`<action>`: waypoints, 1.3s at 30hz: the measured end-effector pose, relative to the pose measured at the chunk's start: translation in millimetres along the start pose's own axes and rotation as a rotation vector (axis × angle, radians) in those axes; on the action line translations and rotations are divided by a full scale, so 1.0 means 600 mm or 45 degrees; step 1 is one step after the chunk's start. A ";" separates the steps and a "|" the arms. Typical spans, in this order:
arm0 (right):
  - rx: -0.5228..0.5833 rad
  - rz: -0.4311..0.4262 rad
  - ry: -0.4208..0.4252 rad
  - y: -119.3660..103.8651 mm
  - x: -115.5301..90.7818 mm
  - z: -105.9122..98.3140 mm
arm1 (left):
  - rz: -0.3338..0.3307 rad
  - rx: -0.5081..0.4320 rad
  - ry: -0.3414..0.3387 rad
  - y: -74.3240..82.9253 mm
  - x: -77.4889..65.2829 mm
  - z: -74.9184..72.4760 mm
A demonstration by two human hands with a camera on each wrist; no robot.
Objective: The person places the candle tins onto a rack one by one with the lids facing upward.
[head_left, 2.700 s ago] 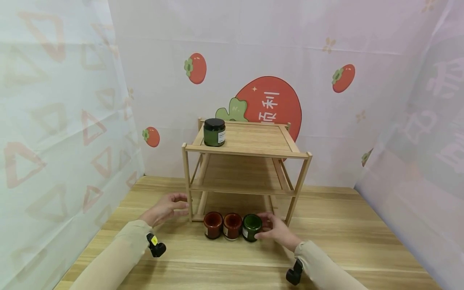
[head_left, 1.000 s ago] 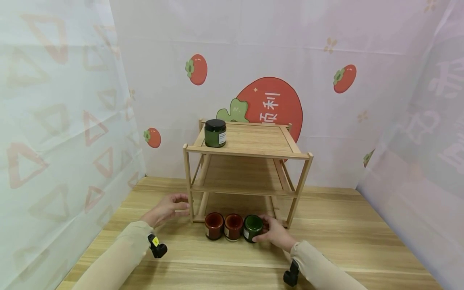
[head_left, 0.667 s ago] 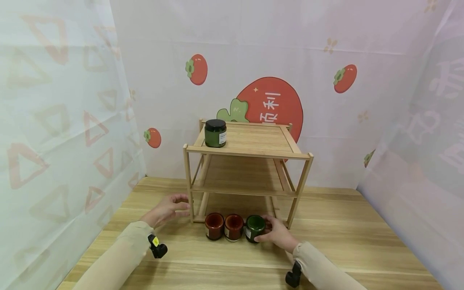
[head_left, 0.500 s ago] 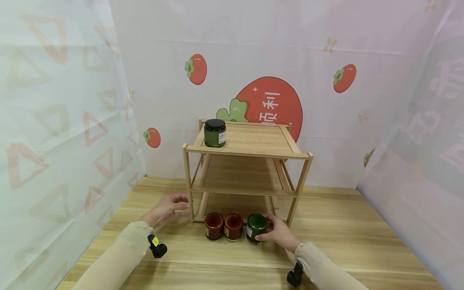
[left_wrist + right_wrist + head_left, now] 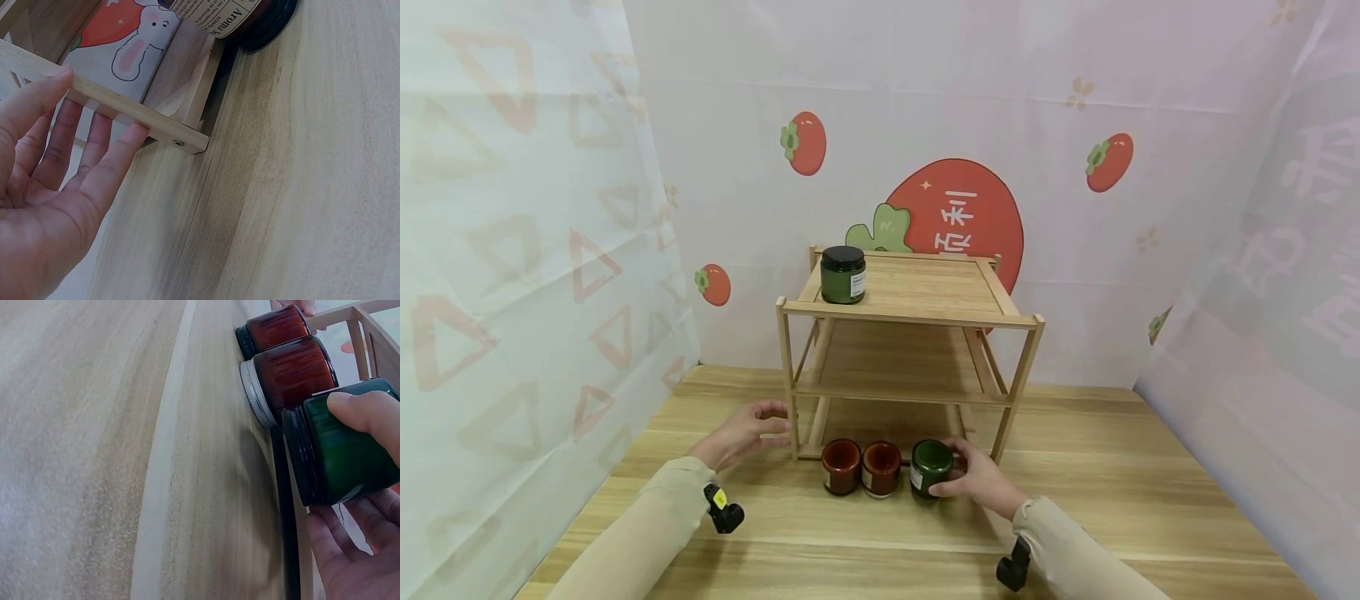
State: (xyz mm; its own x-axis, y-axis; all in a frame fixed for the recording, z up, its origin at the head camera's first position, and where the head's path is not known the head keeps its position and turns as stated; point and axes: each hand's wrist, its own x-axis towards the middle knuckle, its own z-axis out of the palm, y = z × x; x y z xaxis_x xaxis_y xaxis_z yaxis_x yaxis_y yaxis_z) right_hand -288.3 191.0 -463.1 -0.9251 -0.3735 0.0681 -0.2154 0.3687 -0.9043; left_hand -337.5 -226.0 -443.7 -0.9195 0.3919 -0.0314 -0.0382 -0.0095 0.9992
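Observation:
My right hand (image 5: 981, 479) grips a green glass jar (image 5: 931, 465) between thumb and fingers, at the right end of a short row. In the right wrist view this green jar (image 5: 353, 450) has its black lid toward the table and leans a little. Beside it two amber jars stand lid-down: one (image 5: 297, 375) with a silver lid, one (image 5: 278, 328) with a black lid. My left hand (image 5: 745, 433) holds the front left post of a wooden shelf rack (image 5: 910, 315); the left wrist view shows thumb and fingertips against the wood (image 5: 106, 103).
A lidded green jar (image 5: 842, 275) stands upright at the left of the rack's top board. The row of jars sits just before the rack's lowest tier. Printed cloth walls (image 5: 737, 183) enclose the wooden table (image 5: 1112, 467) at the back and sides.
My right hand has drawn the green jar slightly right, so a gap now parts it from the middle amber jar. My left hand keeps its place on the rack post.

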 end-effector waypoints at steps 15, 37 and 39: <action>-0.036 -0.004 0.017 -0.010 -0.007 0.000 | -0.003 -0.023 0.007 0.001 -0.001 0.002; 0.184 -0.091 0.128 -0.067 -0.017 -0.015 | -0.018 -0.023 0.016 -0.004 0.000 -0.002; 0.210 -0.103 0.138 -0.069 -0.017 -0.016 | -0.020 -0.027 0.017 -0.004 0.000 -0.002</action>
State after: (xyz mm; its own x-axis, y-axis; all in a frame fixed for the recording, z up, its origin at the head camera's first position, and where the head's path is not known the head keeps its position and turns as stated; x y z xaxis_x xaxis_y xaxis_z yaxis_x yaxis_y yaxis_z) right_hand -273.2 187.7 -422.0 -0.9370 -0.2993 0.1802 -0.2445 0.1935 -0.9501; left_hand -338.0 -226.8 -446.0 -0.9239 0.3797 -0.0476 -0.0608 -0.0227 0.9979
